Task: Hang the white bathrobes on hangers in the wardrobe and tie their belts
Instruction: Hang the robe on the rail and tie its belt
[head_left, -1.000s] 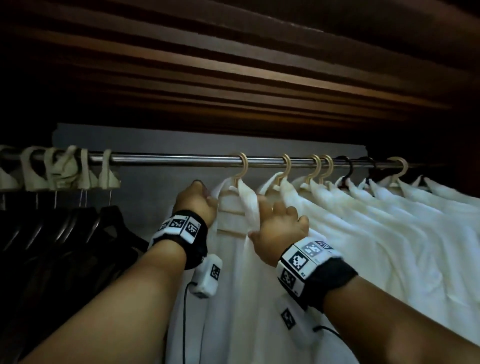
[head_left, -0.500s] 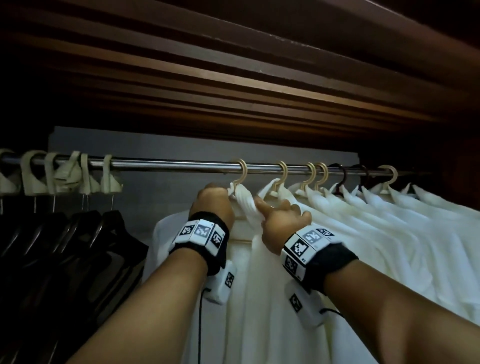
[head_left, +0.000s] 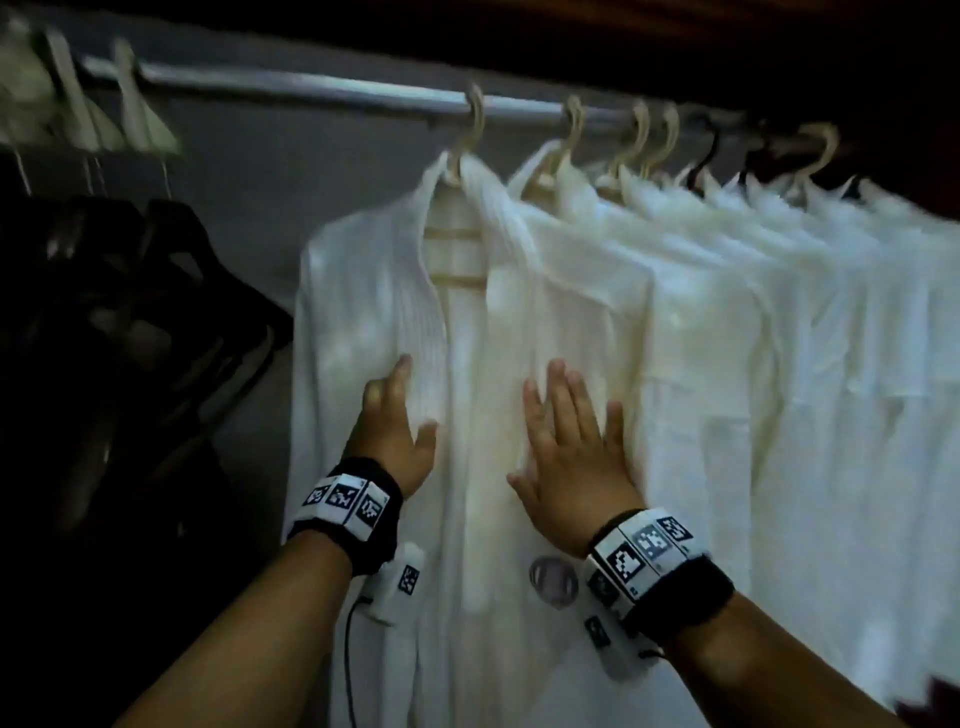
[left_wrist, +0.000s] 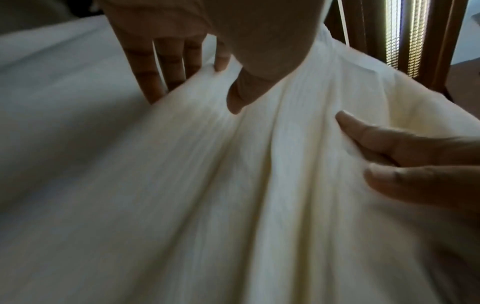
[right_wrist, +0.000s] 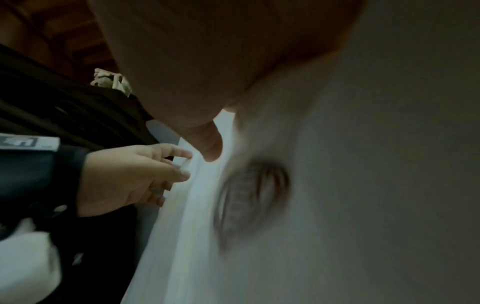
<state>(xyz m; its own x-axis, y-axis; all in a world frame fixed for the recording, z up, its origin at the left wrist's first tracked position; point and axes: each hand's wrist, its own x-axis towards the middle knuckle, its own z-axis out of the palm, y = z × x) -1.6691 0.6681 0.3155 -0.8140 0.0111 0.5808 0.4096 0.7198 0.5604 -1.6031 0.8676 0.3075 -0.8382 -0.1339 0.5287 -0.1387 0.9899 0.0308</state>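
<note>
Several white bathrobes already hang on the rail to the right of the hands. One bathrobe, on its hanger above them, hangs open-fronted under both palms; no belt shows, so tying seems left. Left hand and right hand lie flat on its ribbed lapels, fingers spread.

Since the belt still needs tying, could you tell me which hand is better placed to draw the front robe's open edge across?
Probably the left hand: its thumb and fingers sit at the ribbed lapel edge of the front bathrobe, while the right hand lies flat on the other panel.
</note>
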